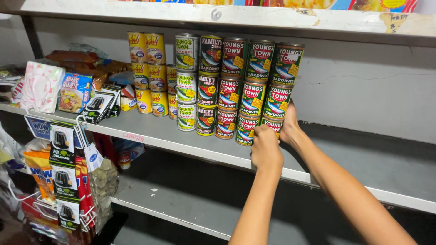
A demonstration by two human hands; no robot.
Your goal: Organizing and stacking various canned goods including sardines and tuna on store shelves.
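Pressing left hand [265,147] against bottom green can [245,130], fingers curled | right hand [289,123] half-hidden behind stack, grip unclear

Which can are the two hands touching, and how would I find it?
Look at the grey middle shelf and the block of red-and-green fish cans stacked three high. Go to the stack at its right end. The bottom can there sits between the left hand and the right hand, which half hide it, unlike the cans above.
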